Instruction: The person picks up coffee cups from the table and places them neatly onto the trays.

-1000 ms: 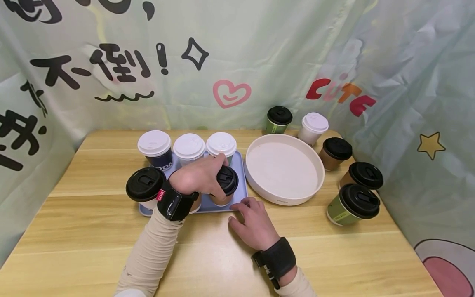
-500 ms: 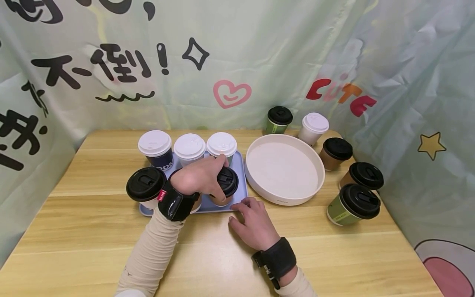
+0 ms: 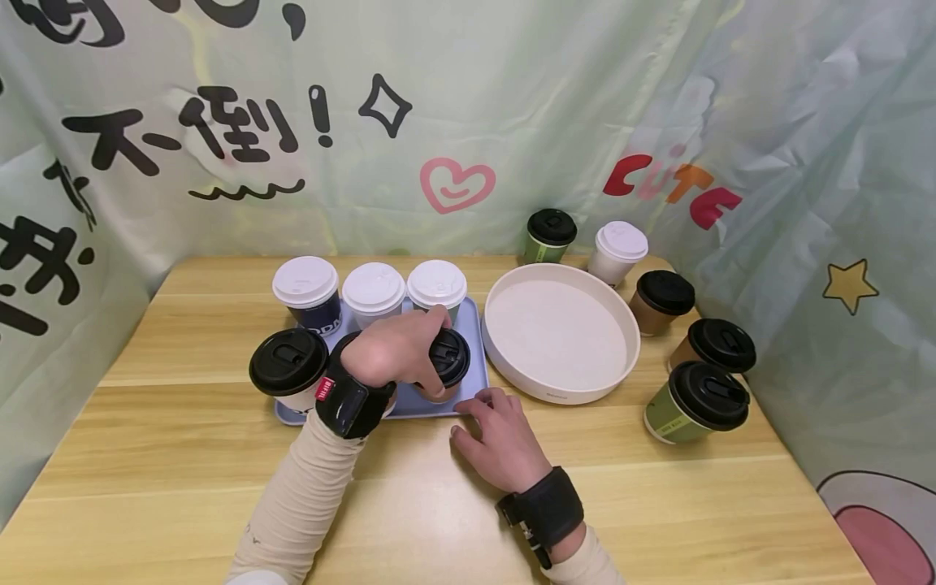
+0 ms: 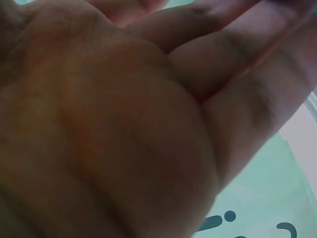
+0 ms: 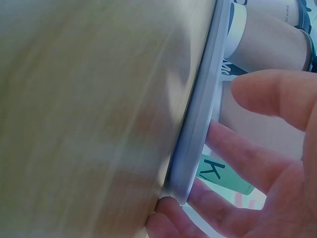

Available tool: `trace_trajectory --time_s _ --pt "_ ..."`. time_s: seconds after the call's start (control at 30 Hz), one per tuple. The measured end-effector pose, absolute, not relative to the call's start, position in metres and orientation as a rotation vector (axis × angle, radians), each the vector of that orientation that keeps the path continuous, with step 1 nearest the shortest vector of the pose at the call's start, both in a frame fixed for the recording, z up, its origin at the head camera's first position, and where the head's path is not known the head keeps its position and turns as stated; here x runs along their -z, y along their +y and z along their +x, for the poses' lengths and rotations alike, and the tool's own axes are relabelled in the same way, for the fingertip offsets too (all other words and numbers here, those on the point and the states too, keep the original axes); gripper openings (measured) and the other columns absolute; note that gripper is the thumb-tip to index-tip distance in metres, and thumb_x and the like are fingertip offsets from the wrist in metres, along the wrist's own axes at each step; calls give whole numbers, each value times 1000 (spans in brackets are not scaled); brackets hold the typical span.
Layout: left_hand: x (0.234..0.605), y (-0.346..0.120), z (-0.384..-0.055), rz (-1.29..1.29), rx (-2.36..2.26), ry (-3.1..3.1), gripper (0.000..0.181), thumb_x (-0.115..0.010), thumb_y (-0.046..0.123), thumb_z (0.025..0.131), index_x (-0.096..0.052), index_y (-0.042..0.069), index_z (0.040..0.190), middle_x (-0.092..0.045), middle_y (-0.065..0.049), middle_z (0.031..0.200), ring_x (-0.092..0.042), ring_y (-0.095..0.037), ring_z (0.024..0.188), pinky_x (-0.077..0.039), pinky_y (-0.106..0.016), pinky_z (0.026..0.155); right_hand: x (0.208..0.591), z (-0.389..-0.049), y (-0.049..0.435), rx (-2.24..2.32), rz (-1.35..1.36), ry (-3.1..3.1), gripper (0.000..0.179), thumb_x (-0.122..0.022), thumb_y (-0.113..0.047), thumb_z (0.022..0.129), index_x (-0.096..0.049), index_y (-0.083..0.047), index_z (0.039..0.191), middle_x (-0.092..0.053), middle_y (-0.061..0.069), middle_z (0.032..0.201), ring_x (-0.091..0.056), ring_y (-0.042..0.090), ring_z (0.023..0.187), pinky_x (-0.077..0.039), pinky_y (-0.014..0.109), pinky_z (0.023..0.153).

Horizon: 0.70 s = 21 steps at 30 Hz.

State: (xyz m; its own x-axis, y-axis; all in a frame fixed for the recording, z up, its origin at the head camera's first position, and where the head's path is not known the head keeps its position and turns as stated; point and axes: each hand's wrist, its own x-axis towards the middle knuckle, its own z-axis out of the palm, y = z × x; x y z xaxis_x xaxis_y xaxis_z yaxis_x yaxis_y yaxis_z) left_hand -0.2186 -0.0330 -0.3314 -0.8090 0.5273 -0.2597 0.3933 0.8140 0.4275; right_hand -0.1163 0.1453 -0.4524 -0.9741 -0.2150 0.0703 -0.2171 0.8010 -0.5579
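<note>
My left hand (image 3: 398,348) reaches over a blue tray (image 3: 474,366) and grips a brown paper coffee cup with a black lid (image 3: 449,354) from above, thumb on its near side. The fingers on the far side are partly hidden. In the left wrist view the palm and fingers (image 4: 237,64) fill most of the picture. My right hand (image 3: 504,443) lies at the tray's near right corner, fingertips touching its rim, as the right wrist view shows at the tray edge (image 5: 198,114). Another brown cup (image 5: 270,39) on the tray is mostly covered by my left wrist in the head view.
White-lidded cups (image 3: 373,288) line the tray's back, and a black-lidded cup (image 3: 288,361) stands at its left front. A round cream tray (image 3: 563,333) sits right of the blue one. Several more lidded cups (image 3: 695,402) stand along the table's right and back edges.
My left wrist has shifted very slightly to the right over the tray. The cups, both trays and my right hand stay where they were.
</note>
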Motion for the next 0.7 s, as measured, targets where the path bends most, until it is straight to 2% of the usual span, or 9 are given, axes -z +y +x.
trace_trajectory --time_s 0.43,0.7 --pt "332 -27 -218 698 -435 2651 75 -95 29 72 -56 13 134 -66 -6 110 -62 -24 93 -52 -41 81 453 -117 145 -918 356 -2974 26 -67 -24 95 -75 -9 114 -58 18 122 -49 37 112 -45 51 94" --pt "332 -26 -218 696 -390 2657 83 -92 32 74 -53 12 145 -66 -9 120 -62 -26 96 -52 -43 83 453 -117 145 -915 351 -2976 27 -67 -24 95 -75 -9 115 -58 17 122 -50 36 111 -46 50 94"
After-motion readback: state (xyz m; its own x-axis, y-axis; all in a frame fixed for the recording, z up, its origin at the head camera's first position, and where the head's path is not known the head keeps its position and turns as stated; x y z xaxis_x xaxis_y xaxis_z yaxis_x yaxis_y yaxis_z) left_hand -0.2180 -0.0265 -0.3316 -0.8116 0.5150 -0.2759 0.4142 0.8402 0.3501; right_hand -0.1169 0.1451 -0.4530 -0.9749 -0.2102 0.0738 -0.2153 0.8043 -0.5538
